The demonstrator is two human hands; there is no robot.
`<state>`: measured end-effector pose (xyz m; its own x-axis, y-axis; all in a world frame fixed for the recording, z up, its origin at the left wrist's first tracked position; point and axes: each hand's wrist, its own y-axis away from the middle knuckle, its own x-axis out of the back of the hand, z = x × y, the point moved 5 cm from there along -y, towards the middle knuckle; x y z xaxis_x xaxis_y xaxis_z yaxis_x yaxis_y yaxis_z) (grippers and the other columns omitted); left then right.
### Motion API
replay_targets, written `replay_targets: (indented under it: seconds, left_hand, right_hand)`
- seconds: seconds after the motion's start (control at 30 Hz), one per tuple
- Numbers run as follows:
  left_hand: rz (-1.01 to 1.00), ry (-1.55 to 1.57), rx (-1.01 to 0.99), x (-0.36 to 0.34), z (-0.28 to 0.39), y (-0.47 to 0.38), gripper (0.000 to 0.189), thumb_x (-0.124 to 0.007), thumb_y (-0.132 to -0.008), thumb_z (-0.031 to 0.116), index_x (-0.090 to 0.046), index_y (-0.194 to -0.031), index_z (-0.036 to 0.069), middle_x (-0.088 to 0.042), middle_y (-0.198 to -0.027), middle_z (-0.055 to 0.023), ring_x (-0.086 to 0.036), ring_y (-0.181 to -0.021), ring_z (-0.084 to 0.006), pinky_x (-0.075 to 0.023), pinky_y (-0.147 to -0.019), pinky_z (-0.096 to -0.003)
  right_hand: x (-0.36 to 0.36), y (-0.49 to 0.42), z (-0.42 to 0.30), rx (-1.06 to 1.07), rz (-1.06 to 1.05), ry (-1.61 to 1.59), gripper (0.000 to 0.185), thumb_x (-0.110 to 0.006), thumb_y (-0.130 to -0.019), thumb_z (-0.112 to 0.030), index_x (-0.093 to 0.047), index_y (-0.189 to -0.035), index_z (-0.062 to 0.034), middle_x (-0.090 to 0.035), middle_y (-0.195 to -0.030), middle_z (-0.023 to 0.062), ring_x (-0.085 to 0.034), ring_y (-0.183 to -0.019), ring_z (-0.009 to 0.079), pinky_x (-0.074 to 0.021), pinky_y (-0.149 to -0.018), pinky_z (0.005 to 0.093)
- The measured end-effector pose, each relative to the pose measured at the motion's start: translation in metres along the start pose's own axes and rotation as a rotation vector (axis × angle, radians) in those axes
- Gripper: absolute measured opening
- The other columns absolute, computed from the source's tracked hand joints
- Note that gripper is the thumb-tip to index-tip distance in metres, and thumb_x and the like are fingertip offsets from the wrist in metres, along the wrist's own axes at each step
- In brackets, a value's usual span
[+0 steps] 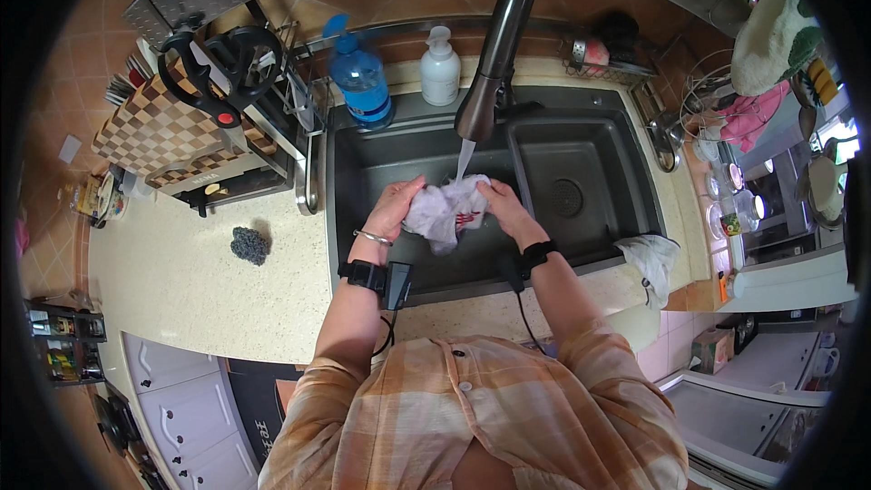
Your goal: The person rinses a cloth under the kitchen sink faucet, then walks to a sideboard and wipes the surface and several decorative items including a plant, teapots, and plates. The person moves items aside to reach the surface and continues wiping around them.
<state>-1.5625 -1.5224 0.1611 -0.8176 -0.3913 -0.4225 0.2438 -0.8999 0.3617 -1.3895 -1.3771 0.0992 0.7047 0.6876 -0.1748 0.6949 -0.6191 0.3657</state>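
Observation:
A wet whitish cloth (442, 207) with a small red pattern hangs bunched between my two hands, above the large left basin of a dark double-bowl sink (367, 255). Water (465, 158) runs onto its top from the dark metal faucet (480, 105). My left hand (396, 207) grips the cloth's left side, fingers folded over it. At the opposite end, my right hand (502, 203) pinches the upper right part. The lower middle of the cloth droops freely.
A blue pump bottle (364, 85) and a white pump bottle (440, 71) stand behind the sink. Scissors (204, 82) and a checkered cutting board (163, 129) fill the rack at left. A dark scouring pad (249, 246) lies on the counter; a pale rag (650, 262) drapes over the sink's right front corner.

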Motion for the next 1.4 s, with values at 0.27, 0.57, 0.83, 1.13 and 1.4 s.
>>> replay_targets:
  seconds: [0.27, 0.57, 0.83, 1.13, 1.4]
  left_hand:
    - [-0.221, -0.361, 0.110, -0.002, -0.021, 0.003, 0.065, -0.073, -0.077, 0.014, -0.042, -0.133, 0.000, -0.061, -0.105, -0.0032, -0.057, -0.100, -0.0125, -0.0434, -0.088, -0.0239]
    - [-0.112, -0.408, 0.136, -0.015, -0.019, -0.001, 0.024, -0.064, -0.094, 0.023, -0.069, -0.103, 0.002, -0.068, -0.090, 0.0012, -0.059, -0.078, -0.0063, -0.0493, -0.069, -0.0248]
    - [0.037, -0.389, -0.064, 0.006, 0.011, 0.003, 0.020, -0.055, -0.098, 0.019, -0.067, -0.101, 0.003, -0.065, -0.085, 0.0026, -0.055, -0.075, -0.0062, -0.0462, -0.071, -0.0241]
    - [-0.033, -0.003, -0.149, -0.011, 0.024, 0.005, 0.025, -0.057, -0.094, 0.015, -0.065, -0.109, -0.004, -0.069, -0.099, -0.0064, -0.064, -0.087, -0.0140, -0.0499, -0.080, -0.0265]
    - [-0.054, 0.353, -0.109, -0.033, -0.007, -0.006, 0.025, -0.056, -0.094, 0.013, -0.064, -0.109, -0.005, -0.069, -0.105, -0.0108, -0.065, -0.096, -0.0208, -0.0503, -0.090, -0.0335]
  right_hand:
    - [-0.010, -0.003, -0.076, 0.280, -0.170, 0.422, 0.025, -0.060, -0.093, -0.021, -0.061, -0.103, 0.0025, -0.066, -0.087, 0.0057, -0.056, -0.081, 0.0087, -0.0469, -0.072, 0.0271]
    - [-0.010, -0.013, -0.090, 0.362, -0.005, 0.822, 0.055, -0.069, -0.079, -0.048, -0.066, -0.093, 0.0049, -0.067, -0.088, 0.0237, -0.066, -0.085, 0.0358, -0.0510, -0.075, 0.0395]
    - [-0.015, -0.001, -0.094, 0.179, -0.188, 0.923, 0.045, -0.077, -0.076, -0.035, -0.066, -0.093, 0.0051, -0.068, -0.079, 0.0131, -0.062, -0.071, 0.0192, -0.0488, -0.068, 0.0333]
    - [-0.011, -0.011, -0.072, 0.218, -0.060, 0.975, 0.048, -0.071, -0.081, -0.036, -0.065, -0.108, 0.0038, -0.070, -0.092, 0.0194, -0.069, -0.088, 0.0275, -0.0521, -0.079, 0.0353]
    - [-0.051, 0.003, 0.025, -0.411, -0.061, 0.046, 0.072, -0.041, -0.094, -0.064, -0.047, -0.133, -0.0031, -0.057, -0.130, 0.0132, -0.062, -0.111, 0.0289, -0.0504, -0.090, 0.0454]
